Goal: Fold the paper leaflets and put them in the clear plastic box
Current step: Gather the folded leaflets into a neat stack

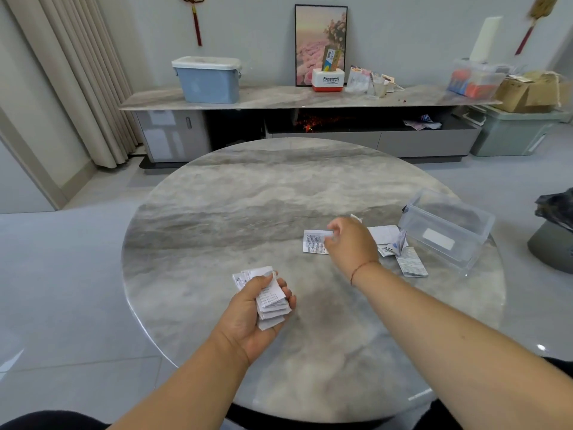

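leaflets lie in two places on the round marble worktop (pixel 217 193). the left hand (pixel 252 308) is palm up near the front edge, its fingers and thumb curled round a stack of folded leaflets (pixel 269 297), the grip pressed on the printed sheets that fan out past the fingertips. the right hand (pixel 348 243) reaches further out over the middle right, its thumb and fingers appearing to pinch the near edge of a flat leaflet (pixel 313 242) that lies on the worktop; motion blur softens the fingertips, so the exact contact is hard to read. a thin red cord (pixel 359 270) circles the right wrist. just right of that hand a loose pile of leaflets (pixel 395 246) lies partly unfolded, one long strip trailing toward the front. the clear plastic box (pixel 446 228) stands beside the pile near the right rim of the worktop, open at the top, with a white label on its side. beyond the worktop a low cabinet (pixel 279 97) carries a blue lidded bin (pixel 209 79).
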{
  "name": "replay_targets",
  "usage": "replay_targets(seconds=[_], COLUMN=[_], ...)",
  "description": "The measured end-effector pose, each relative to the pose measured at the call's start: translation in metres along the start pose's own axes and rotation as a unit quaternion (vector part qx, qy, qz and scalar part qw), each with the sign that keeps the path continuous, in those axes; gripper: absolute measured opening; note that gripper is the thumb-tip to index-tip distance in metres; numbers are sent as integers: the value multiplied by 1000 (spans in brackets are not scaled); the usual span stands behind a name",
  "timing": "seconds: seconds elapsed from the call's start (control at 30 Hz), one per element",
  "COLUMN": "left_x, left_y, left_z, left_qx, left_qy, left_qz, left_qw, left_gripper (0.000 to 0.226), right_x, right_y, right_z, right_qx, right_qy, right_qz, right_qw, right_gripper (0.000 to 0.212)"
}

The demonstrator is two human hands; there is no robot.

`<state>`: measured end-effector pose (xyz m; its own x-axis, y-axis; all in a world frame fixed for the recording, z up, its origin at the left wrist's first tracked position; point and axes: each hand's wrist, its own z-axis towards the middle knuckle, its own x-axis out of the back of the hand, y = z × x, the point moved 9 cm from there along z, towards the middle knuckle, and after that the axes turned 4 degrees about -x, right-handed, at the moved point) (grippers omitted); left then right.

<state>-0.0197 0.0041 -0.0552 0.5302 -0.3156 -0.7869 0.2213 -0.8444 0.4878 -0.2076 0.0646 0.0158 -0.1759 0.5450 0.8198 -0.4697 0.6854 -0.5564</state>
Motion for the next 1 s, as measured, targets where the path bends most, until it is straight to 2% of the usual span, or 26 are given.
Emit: replay_targets(seconds=[0.1, 0.2, 0.27, 0.37, 0.43, 0.5, 0.6, 0.7, 0.83, 1.0], left_x=[3, 6, 7, 9, 12, 18, 22, 16, 0, -7], left_y=[-3, -6, -8, -11, -12, -12, -12, -9, -11, -14], left_z=[3, 5, 5, 4, 4, 5, 6, 5, 0, -3], left_qx=[24, 35, 45, 68, 74, 77, 78, 65, 45, 30], left_qy=[7, 10, 15, 15, 20, 31, 37, 21, -22, -39], left_qz=[-9, -9, -21, -36, -28, -20, -27, -24, 28, 41], left_qw=[1000, 999, 999, 997, 997, 996, 996, 997, 998, 998], left_gripper=[16, 18, 18, 22, 22, 23, 29, 38, 47, 53], right_x=[-21, -46, -58, -67, -60, -47, -24, -8, -12, -11], right_y=[1, -4, -3, 4, 4, 4, -11, -40, -61, -59], right_z=[34, 48, 51, 48, 41, 31, 8, -34, -84, -101], right_qx=[20, 32, 15, -11, -10, -14, 0, 43, 63, 55], right_qy=[-56, -109, -137, -149, -120, -96, -102, -142, -189, -157], right_qz=[-112, -120, -94, -84, -34, 57, 230, 344, 399, 383], right_qw=[992, 986, 986, 985, 992, 994, 968, 927, 895, 908], right_gripper=[44, 55, 52, 33, 15, 27, 15, 35, 41, 39])
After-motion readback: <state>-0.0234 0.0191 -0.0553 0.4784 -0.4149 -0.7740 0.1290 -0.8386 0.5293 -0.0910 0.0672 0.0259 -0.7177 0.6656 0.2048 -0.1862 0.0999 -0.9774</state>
